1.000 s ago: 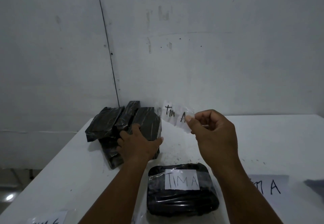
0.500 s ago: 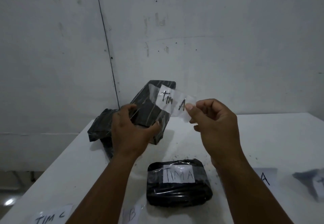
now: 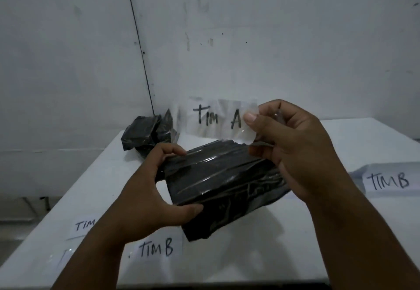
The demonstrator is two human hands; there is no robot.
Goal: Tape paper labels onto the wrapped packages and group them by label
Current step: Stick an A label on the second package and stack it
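Over the white table, left hand grips a black package; right hand pinches the taped "TIM A" label, ready for pressing down flat

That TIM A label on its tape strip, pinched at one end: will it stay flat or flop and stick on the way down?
Probably floppy: the TIM A label hangs from the right hand, which pinches only one end, and the clear tape there looks bowed. It seems very light. Its free end may catch early on the glossy wrapped package that the left hand grips.
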